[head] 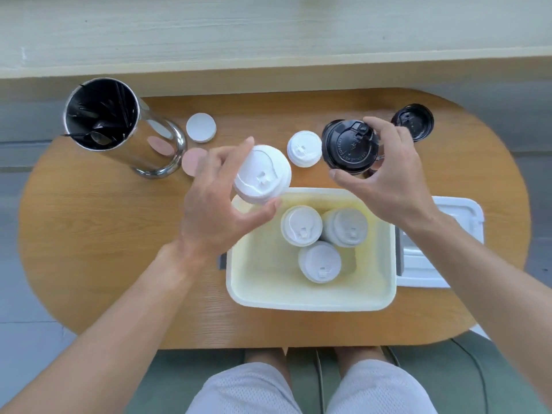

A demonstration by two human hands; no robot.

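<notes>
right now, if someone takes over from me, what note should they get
Left hand grips a white-lidded cup over the far left corner of the white rectangular plastic bin. Right hand grips a black-lidded cup just beyond the bin's far rim. Done: three white-lidded cups stand in the bin. Left, probably: both held cups go in, then the white-lidded one on the oval wooden table.
</notes>
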